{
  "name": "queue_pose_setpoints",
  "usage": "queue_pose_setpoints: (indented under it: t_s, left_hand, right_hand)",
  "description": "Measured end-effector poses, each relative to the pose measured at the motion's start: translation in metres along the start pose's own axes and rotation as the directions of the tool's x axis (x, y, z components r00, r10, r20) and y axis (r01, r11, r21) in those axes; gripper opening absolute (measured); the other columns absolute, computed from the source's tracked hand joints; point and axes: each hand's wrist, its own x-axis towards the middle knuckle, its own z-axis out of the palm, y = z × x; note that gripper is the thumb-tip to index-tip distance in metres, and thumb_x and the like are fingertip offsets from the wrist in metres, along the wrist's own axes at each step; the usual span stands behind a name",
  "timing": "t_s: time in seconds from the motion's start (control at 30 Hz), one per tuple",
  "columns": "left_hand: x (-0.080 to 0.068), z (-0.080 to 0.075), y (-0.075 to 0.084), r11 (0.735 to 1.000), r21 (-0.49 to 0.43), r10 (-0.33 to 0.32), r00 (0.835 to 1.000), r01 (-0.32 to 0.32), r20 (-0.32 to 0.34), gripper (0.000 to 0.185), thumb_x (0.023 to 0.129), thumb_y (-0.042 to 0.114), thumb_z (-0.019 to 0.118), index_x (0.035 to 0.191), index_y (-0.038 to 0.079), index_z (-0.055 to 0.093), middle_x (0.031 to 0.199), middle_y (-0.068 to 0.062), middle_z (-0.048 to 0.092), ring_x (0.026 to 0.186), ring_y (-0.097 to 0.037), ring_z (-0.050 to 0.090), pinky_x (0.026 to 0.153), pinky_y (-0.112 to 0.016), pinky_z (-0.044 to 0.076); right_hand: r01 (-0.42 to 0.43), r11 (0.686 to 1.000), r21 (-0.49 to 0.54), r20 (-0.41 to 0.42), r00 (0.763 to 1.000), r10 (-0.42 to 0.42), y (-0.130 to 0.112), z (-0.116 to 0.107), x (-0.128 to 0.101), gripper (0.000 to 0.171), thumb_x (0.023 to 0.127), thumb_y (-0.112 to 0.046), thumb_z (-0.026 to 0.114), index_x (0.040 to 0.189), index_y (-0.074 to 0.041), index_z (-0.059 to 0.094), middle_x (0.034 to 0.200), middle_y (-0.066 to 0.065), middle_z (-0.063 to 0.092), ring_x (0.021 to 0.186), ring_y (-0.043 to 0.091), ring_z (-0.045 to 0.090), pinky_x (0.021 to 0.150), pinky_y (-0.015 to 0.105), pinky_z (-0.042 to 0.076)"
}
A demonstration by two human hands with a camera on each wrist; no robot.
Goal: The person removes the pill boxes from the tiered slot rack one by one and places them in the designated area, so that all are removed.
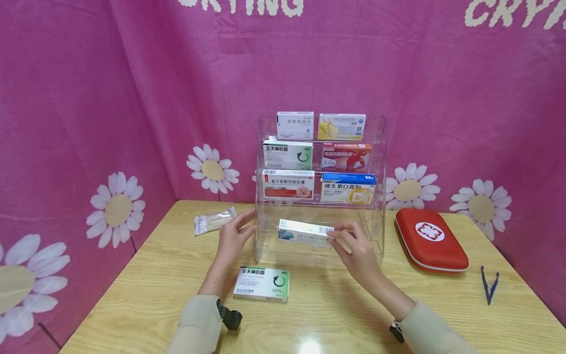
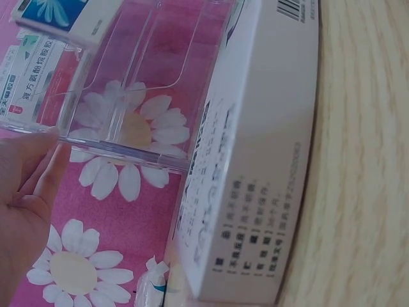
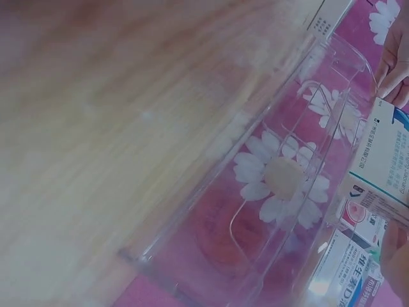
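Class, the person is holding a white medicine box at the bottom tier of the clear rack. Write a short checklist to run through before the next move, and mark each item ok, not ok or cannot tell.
1. Right hand has a grip on the white box: ok, pinched at its right end.
2. Left hand steadies the clear rack: ok, fingers at its left edge.
3. Bottom tier free for the box: ok, no other box shows there.
4. Box fully seated on the tier: cannot tell.
5. Green-and-white box on the table clear of both hands: ok.
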Motion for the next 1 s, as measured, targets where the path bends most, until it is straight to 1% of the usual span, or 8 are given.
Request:
queue_pose_setpoints:
  t_s: [0.1, 0.23, 0.43, 0.5, 0.63, 0.77, 0.93, 1.0]
  left_hand:
    - [0.001, 0.0, 0.0, 1.0, -0.003, -0.01, 1.0, 0.01, 0.002, 0.044, 0.085, -0.008, 0.067, 0.129, -0.003, 0.06, 0.128, -0.024, 0.063, 0.121, -0.037, 0.061, 0.094, -0.032, 0.058]
    - [-0.001, 0.001, 0.001, 1.0, -0.002, -0.018, 1.0, 0.018, 0.001, 0.044, 0.085, -0.008, 0.067, 0.129, -0.005, 0.059, 0.129, -0.025, 0.062, 0.122, -0.037, 0.061, 0.096, -0.035, 0.057]
    - [-0.008, -0.002, 0.026, 1.0, 0.014, -0.028, 0.999, 0.028, 0.021, 0.043, 0.086, -0.011, 0.064, 0.128, -0.01, 0.057, 0.129, -0.028, 0.06, 0.122, -0.041, 0.06, 0.097, -0.038, 0.056]
    - [-0.007, -0.002, 0.023, 1.0, 0.021, -0.024, 1.0, 0.024, 0.017, 0.043, 0.086, -0.009, 0.065, 0.128, -0.008, 0.058, 0.129, -0.027, 0.062, 0.122, -0.039, 0.061, 0.096, -0.035, 0.057]
    - [-0.003, 0.001, -0.001, 1.0, 0.009, -0.011, 1.0, 0.011, 0.004, 0.043, 0.085, -0.007, 0.067, 0.128, -0.003, 0.061, 0.128, -0.023, 0.064, 0.121, -0.036, 0.062, 0.093, -0.031, 0.058]
    - [-0.007, 0.002, -0.003, 1.0, -0.001, -0.008, 1.0, 0.008, 0.005, 0.043, 0.085, -0.008, 0.067, 0.128, -0.004, 0.061, 0.127, -0.025, 0.063, 0.12, -0.038, 0.062, 0.094, -0.032, 0.058]
    - [-0.006, 0.001, -0.003, 1.0, -0.01, -0.006, 1.0, 0.006, -0.002, 0.044, 0.085, -0.009, 0.067, 0.128, -0.004, 0.06, 0.128, -0.026, 0.063, 0.121, -0.038, 0.061, 0.094, -0.032, 0.058]
    - [-0.005, 0.0, -0.002, 1.0, -0.02, -0.011, 1.0, 0.011, -0.004, 0.044, 0.085, -0.008, 0.067, 0.128, -0.003, 0.06, 0.129, -0.025, 0.063, 0.122, -0.037, 0.061, 0.095, -0.031, 0.058]
  right_hand:
    - [0.003, 1.0, 0.019, 0.02, 1.0, -0.003, -0.001, -0.005, -0.005, 0.022, 0.094, -0.023, 0.062, 0.093, -0.003, 0.071, 0.094, 0.015, 0.062, 0.086, 0.024, 0.06, 0.082, 0.006, 0.05]
    - [0.004, 0.999, 0.041, 0.053, 0.999, -0.007, -0.003, -0.012, -0.012, 0.026, 0.094, -0.027, 0.06, 0.092, -0.004, 0.071, 0.094, 0.014, 0.061, 0.087, 0.023, 0.059, 0.082, 0.005, 0.049]
    - [-0.022, 0.999, 0.041, 0.104, 0.994, 0.018, -0.008, -0.022, -0.021, 0.029, 0.094, -0.031, 0.059, 0.092, -0.005, 0.072, 0.095, 0.013, 0.062, 0.087, 0.022, 0.059, 0.085, 0.004, 0.048]
    - [-0.037, 0.999, 0.03, 0.132, 0.991, 0.033, -0.011, -0.025, -0.023, 0.016, 0.089, -0.022, 0.069, 0.092, -0.006, 0.072, 0.096, 0.011, 0.062, 0.087, 0.021, 0.06, 0.083, 0.005, 0.049]
    - [-0.072, 0.997, 0.028, 0.191, 0.98, 0.065, -0.013, -0.032, -0.032, 0.014, 0.088, -0.022, 0.069, 0.093, -0.009, 0.071, 0.097, 0.008, 0.062, 0.089, 0.016, 0.059, 0.079, 0.006, 0.051]
    - [-0.095, 0.993, 0.07, 0.204, 0.976, 0.079, -0.015, -0.036, -0.042, 0.029, 0.093, -0.034, 0.056, 0.093, -0.01, 0.071, 0.096, 0.005, 0.06, 0.089, 0.011, 0.058, 0.076, 0.005, 0.053]
    - [-0.099, 0.989, 0.107, 0.201, 0.977, 0.076, -0.016, -0.037, -0.043, 0.009, 0.085, -0.015, 0.073, 0.092, -0.01, 0.07, 0.096, 0.004, 0.06, 0.086, 0.01, 0.06, 0.076, 0.005, 0.053]
    - [-0.098, 0.989, 0.108, 0.208, 0.975, 0.074, -0.016, -0.036, -0.042, 0.021, 0.075, -0.001, 0.079, 0.091, -0.01, 0.07, 0.096, 0.003, 0.06, 0.083, 0.01, 0.062, 0.075, 0.005, 0.054]
